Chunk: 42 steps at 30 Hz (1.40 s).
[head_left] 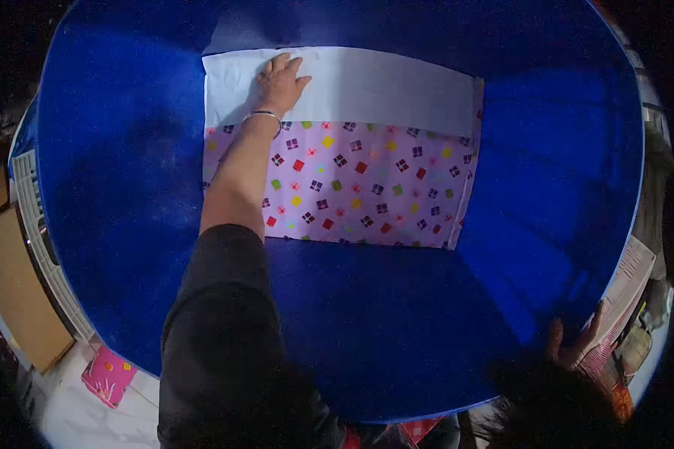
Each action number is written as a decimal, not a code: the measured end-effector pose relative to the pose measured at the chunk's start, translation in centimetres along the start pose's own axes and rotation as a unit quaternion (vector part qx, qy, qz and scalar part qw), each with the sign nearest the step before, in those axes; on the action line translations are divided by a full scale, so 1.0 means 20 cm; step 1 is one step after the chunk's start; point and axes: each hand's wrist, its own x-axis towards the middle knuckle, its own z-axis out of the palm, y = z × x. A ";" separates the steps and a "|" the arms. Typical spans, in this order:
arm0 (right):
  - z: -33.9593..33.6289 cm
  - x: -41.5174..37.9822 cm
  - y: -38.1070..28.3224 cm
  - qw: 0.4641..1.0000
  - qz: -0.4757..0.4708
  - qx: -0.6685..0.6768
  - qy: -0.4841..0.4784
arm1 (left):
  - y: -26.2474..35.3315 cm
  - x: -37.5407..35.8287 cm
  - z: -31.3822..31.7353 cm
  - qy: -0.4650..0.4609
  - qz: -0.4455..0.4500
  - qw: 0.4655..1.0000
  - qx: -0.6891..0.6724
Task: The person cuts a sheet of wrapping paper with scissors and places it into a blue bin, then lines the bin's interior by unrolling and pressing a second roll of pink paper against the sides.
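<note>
Arm stretched forward, my left hand [281,84] lies palm down with its fingers spread on the white band [397,86] of a patterned sheet. Below that band, the sheet's pale purple part [367,187] carries small coloured motifs. The sheet lies inside a large blue container [382,314], whose walls seem to rise around it. A bangle [264,114] circles my left wrist. At the lower right, in shadow, my right hand [577,344] is at the container's rim with thumb and finger apart. Dark hair hides part of it.
On the left outside the rim stand a brown cardboard piece [26,292] and a white slatted plastic item [41,224]. A pink patterned packet [108,376] lies on the pale floor [75,419]. Striped, light-coloured material [629,277] is at the right.
</note>
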 end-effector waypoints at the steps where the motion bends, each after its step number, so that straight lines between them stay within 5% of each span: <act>1: -0.01 0.01 0.00 1.000 0.001 0.007 -0.008 | -0.08 0.02 0.02 0.001 -0.013 1.000 -0.011; 5: -0.01 0.00 0.00 1.000 -0.015 -0.008 -0.001 | -0.24 -0.03 -0.09 0.038 -0.122 0.991 0.044; 10: -0.02 -0.02 0.04 1.000 -0.003 -0.011 -0.001 | -0.33 -0.01 -0.22 -0.084 -0.223 0.970 0.054; 13: -0.05 -0.02 0.10 0.992 -0.057 -0.110 -0.001 | -0.33 -0.01 -0.23 -0.078 -0.235 0.968 0.047; 16: -0.05 -0.01 0.08 0.997 -0.007 -0.071 -0.008 | -0.35 -0.02 -0.18 -0.009 -0.219 0.975 0.023; 24: -0.08 -0.02 0.17 0.999 0.032 -0.034 -0.012 | -0.38 -0.01 -0.13 -0.019 -0.247 0.969 -0.006; 28: -0.03 0.00 0.12 0.986 0.019 -0.164 0.008 | -0.43 0.03 -0.25 -0.130 -0.191 0.971 0.060; 30: 0.02 0.01 0.05 0.993 -0.014 -0.117 0.004 | -0.50 0.07 -0.22 -0.183 -0.194 0.958 0.109; 31: 0.03 0.01 -0.01 0.997 0.043 -0.070 -0.004 | -0.42 0.07 -0.32 -0.198 -0.202 0.958 0.052; 32: 0.02 0.01 0.00 0.988 0.000 -0.153 -0.010 | -0.38 0.03 -0.27 -0.106 -0.206 0.973 0.016; 33: 0.03 0.02 -0.12 0.989 0.055 -0.134 -0.019 | -0.35 -0.06 -0.18 -0.001 -0.204 0.978 0.030; 35: 0.05 0.04 -0.13 0.987 -0.007 -0.159 0.013 | -0.29 -0.22 -0.07 0.109 -0.057 0.992 0.025; 36: 0.01 0.06 -0.20 0.986 0.068 -0.148 -0.030 | -0.12 -0.30 -0.13 0.094 -0.023 0.995 0.000; 39: 0.03 0.05 -0.24 0.983 0.049 -0.173 -0.019 | 0.36 -0.60 -0.27 -0.042 0.123 0.986 -0.101; 42: 0.04 0.05 -0.24 0.989 0.049 -0.141 -0.009 | 0.71 -0.86 -0.35 -0.135 0.309 0.923 -0.185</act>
